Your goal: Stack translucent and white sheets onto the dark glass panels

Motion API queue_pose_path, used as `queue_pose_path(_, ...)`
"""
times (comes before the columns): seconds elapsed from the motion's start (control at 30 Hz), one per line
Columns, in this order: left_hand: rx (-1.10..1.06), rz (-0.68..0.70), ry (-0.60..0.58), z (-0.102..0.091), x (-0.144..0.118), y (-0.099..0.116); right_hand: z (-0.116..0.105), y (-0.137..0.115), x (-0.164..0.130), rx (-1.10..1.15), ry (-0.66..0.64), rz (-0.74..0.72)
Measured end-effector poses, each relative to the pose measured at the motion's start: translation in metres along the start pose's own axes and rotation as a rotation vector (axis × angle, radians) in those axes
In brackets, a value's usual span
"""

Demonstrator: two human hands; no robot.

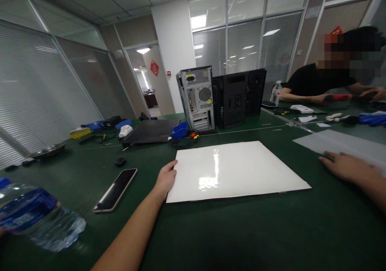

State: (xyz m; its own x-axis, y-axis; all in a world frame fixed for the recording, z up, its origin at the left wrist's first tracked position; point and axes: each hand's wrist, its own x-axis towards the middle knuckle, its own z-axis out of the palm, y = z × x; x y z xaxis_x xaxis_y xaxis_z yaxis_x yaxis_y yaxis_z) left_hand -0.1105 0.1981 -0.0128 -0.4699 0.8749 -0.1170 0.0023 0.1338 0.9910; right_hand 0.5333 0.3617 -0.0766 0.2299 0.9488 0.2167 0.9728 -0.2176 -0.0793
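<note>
A person's left hand (165, 178) grips a glossy white rectangular panel (238, 170) by its left edge, thumb on the upper face and the other fingers curled out of sight beneath. The panel stretches rightward from those fingers, low over a green tabletop (241, 235), bright reflections streaking its surface. The right hand (346, 166), fingers extended, is at the near edge of a translucent sheet (346, 142) that reaches beyond the fingertips; whether they pinch it cannot be told. Left of the left fingers lies a smartphone (116, 190), with a small round black object (120, 162) just past it and a blue-labelled plastic bottle (39, 214) farther left. Beyond the left fingers are a flat black panel (152, 132), a blue-topped item (179, 130) and a coiled black cable (183, 143), with a computer tower (197, 98), its rear ports showing, farther back. Well past the right fingers, across the table, a person in black (306, 80) holds a red-handled tool (340, 97).
</note>
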Motion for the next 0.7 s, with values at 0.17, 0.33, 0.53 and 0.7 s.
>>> queue_pose_path(0.17,0.005,-0.007,0.001,0.0,-0.002,0.002,-0.009,-0.023,-0.013,-0.025,0.0,-0.066)
queue_pose_path(0.33,0.009,-0.01,0.003,0.0,-0.002,0.002,-0.025,-0.035,-0.026,-0.034,0.039,-0.147)
queue_pose_path(0.53,0.005,-0.016,-0.01,0.0,-0.002,0.001,-0.054,-0.064,-0.048,-0.032,0.131,-0.21)
queue_pose_path(0.7,0.007,-0.009,-0.001,-0.001,0.0,0.0,-0.082,-0.123,-0.091,0.063,0.249,-0.453)
